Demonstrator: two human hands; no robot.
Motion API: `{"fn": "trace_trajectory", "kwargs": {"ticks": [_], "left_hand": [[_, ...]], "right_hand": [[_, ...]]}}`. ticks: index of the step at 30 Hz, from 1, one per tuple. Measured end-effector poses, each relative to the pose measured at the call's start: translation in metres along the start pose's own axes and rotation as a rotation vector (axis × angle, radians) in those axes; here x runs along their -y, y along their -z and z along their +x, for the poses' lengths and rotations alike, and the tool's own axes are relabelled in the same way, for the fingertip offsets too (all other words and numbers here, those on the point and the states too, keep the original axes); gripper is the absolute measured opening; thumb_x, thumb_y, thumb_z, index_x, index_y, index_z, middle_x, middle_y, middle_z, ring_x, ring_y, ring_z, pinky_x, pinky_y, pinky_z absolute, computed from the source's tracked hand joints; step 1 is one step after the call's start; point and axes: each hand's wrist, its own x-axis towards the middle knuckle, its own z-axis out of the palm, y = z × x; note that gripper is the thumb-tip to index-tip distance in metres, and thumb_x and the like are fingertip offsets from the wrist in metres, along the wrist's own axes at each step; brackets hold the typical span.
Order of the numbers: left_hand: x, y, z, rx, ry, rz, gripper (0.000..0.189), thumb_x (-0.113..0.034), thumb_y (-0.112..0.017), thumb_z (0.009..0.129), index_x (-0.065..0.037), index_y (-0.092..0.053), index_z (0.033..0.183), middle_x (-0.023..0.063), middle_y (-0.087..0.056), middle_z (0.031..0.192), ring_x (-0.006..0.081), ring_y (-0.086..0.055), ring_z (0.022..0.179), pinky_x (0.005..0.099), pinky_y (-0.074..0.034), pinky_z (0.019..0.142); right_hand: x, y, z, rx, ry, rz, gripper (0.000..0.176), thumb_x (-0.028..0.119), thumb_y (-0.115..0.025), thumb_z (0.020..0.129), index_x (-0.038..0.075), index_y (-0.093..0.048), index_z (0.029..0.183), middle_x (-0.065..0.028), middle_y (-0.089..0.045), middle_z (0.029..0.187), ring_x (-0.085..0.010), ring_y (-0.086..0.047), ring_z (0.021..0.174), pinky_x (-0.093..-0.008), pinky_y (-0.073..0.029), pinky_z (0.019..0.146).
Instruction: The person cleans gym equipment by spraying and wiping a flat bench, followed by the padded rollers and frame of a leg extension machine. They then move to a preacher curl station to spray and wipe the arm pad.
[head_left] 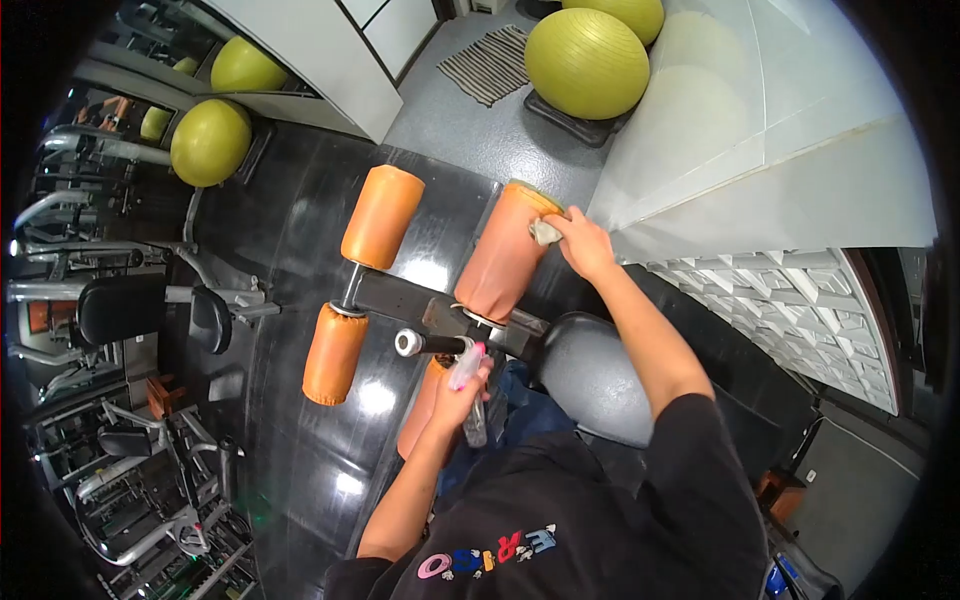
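Observation:
My right hand (585,243) is closed on a pale, crumpled cloth (545,233). The cloth rests against the upper end of a large orange roller pad (500,262) on the gym machine. Lower down, my left hand (458,402) wraps around a small clear bottle (466,368) with a pink top, close to the machine's black-gripped handle (425,344). A second large pad (420,420) is partly hidden behind my left hand and forearm. Two smaller orange pads, one upper (383,217) and one lower (335,355), sit at the far end of the dark metal beam (400,300).
A grey padded seat (590,375) lies beneath my right arm. Yellow-green exercise balls stand on the far floor (587,65) and at the left (211,143). A white wall (760,140) borders the right side; weight machines (125,310) fill the left. A striped mat (487,65) lies ahead.

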Motion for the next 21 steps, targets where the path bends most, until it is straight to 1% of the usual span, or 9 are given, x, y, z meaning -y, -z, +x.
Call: {"fn": "trace_trajectory", "kwargs": {"ticks": [6, 8, 9, 10, 12, 14, 16, 18, 21], "left_hand": [[-0.048, -0.021, 0.083, -0.125, -0.265, 0.371, 0.056, -0.034, -0.066, 0.091, 0.004, -0.056, 0.130, 0.0135, -0.069, 0.095, 0.0194, -0.065, 0.062, 0.0337, -0.054, 0.067], [-0.049, -0.028, 0.109, -0.421, -0.179, 0.537, 0.065, -0.043, -0.064, 0.089, 0.004, -0.055, 0.133, 0.0242, -0.067, 0.111, 0.0293, -0.071, 0.085, 0.0359, -0.052, 0.085], [-0.085, -0.036, 0.099, -0.254, 0.072, 0.398, 0.065, -0.047, -0.064, 0.087, 0.000, -0.058, 0.131, 0.0315, -0.055, 0.131, 0.0345, -0.062, 0.117, 0.0364, -0.047, 0.098], [-0.077, -0.038, 0.100, -0.250, 0.076, 0.404, 0.065, -0.047, -0.064, 0.087, 0.000, -0.058, 0.131, 0.0315, -0.055, 0.131, 0.0345, -0.062, 0.117, 0.0364, -0.047, 0.098], [-0.047, -0.044, 0.105, -0.281, -0.160, 0.655, 0.058, -0.037, -0.065, 0.088, 0.002, -0.057, 0.131, 0.0112, -0.067, 0.077, 0.0162, -0.066, 0.070, 0.0349, -0.052, 0.065], [-0.037, -0.045, 0.094, -0.279, -0.351, 0.901, 0.062, -0.035, -0.066, 0.089, 0.002, -0.052, 0.136, 0.0114, -0.069, 0.085, 0.0147, -0.066, 0.072, 0.0314, -0.053, 0.062], [-0.049, -0.043, 0.071, -0.038, -0.160, 0.474, 0.055, -0.031, -0.067, 0.090, 0.001, -0.055, 0.134, 0.0084, -0.068, 0.094, 0.0137, -0.065, 0.068, 0.0287, -0.053, 0.058], [-0.053, -0.030, 0.067, -0.123, -0.046, 0.061, 0.050, -0.027, -0.069, 0.090, -0.003, -0.056, 0.133, 0.0027, -0.063, 0.094, 0.0115, -0.060, 0.063, 0.0268, -0.051, 0.055], [-0.076, -0.019, 0.086, -0.204, -0.101, 0.075, 0.044, -0.026, -0.064, 0.092, -0.002, -0.057, 0.129, 0.0029, -0.063, 0.090, 0.0114, -0.059, 0.062, 0.0270, -0.051, 0.054]], "right_hand": [[-0.027, -0.008, -0.017, 0.062, -0.186, 0.201, 0.032, 0.014, -0.058, 0.083, 0.015, -0.061, 0.115, -0.0159, -0.062, 0.106, -0.0384, -0.062, 0.100, -0.0479, -0.050, 0.085], [-0.026, -0.010, -0.003, -0.107, -0.282, 0.353, 0.034, 0.015, -0.058, 0.082, 0.009, -0.060, 0.116, -0.0193, -0.063, 0.110, -0.0406, -0.060, 0.105, -0.0479, -0.048, 0.089], [-0.018, -0.005, 0.008, -0.188, -0.293, 0.384, 0.033, 0.015, -0.058, 0.083, 0.006, -0.060, 0.115, -0.0216, -0.064, 0.109, -0.0416, -0.060, 0.105, -0.0477, -0.048, 0.090], [-0.007, 0.007, 0.020, -0.190, -0.301, 0.386, 0.033, 0.015, -0.058, 0.083, 0.006, -0.060, 0.115, -0.0216, -0.064, 0.109, -0.0416, -0.060, 0.105, -0.0477, -0.048, 0.090], [0.011, 0.027, 0.041, -0.276, -0.225, 0.413, 0.036, 0.016, -0.058, 0.084, 0.005, -0.059, 0.118, -0.0216, -0.063, 0.110, -0.0420, -0.059, 0.104, -0.0483, -0.047, 0.090], [0.012, 0.023, 0.056, -0.255, -0.192, 0.348, 0.038, 0.016, -0.058, 0.084, 0.007, -0.057, 0.120, -0.0215, -0.061, 0.111, -0.0421, -0.060, 0.102, -0.0488, -0.048, 0.088], [0.018, 0.012, 0.062, -0.235, -0.147, 0.285, 0.040, 0.016, -0.058, 0.084, 0.008, -0.056, 0.123, -0.0214, -0.060, 0.112, -0.0422, -0.061, 0.100, -0.0493, -0.050, 0.086], [0.029, -0.008, 0.043, -0.046, -0.176, 0.098, 0.045, 0.013, -0.059, 0.083, 0.011, -0.053, 0.128, -0.0202, -0.057, 0.114, -0.0417, -0.062, 0.095, -0.0501, -0.053, 0.080], [0.061, -0.029, -0.028, 0.116, -0.027, 0.170, 0.048, 0.009, -0.059, 0.081, 0.015, -0.054, 0.128, -0.0184, -0.056, 0.113, -0.0402, -0.064, 0.093, -0.0496, -0.054, 0.077]]}}
